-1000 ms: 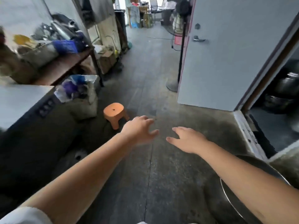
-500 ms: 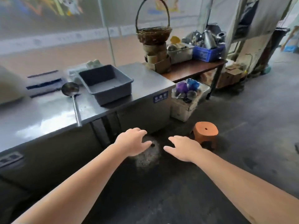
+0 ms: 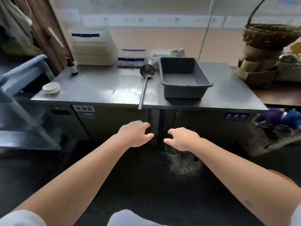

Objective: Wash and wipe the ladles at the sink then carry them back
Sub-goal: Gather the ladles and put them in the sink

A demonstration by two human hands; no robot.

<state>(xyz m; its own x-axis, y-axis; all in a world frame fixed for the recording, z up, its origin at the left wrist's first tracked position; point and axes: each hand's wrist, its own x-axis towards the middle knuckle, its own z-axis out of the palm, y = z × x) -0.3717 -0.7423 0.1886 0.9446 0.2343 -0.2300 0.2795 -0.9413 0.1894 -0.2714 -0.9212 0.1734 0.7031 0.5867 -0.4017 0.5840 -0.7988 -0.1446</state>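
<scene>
One steel ladle [image 3: 144,85] lies on the steel counter [image 3: 101,90], its bowl toward the wall and its long handle sticking out past the front edge. My left hand [image 3: 135,133] and my right hand [image 3: 183,138] hover side by side in front of the cabinet doors, below the ladle's handle tip. Both hands are empty, with loosely bent fingers. No sink shows in this view.
A grey plastic tub [image 3: 184,77] stands right of the ladle. A small white bowl [image 3: 51,87] and a dark bottle [image 3: 72,67] sit at the counter's left, stacked white boxes [image 3: 92,46] at the back. A wicker basket [image 3: 270,35] is at the right, a metal rack [image 3: 21,101] at the left.
The view has swung left from the corridor floor and door to face the steel counter squarely. The ladle and tub are now straight ahead. Both hands stay held out and empty.
</scene>
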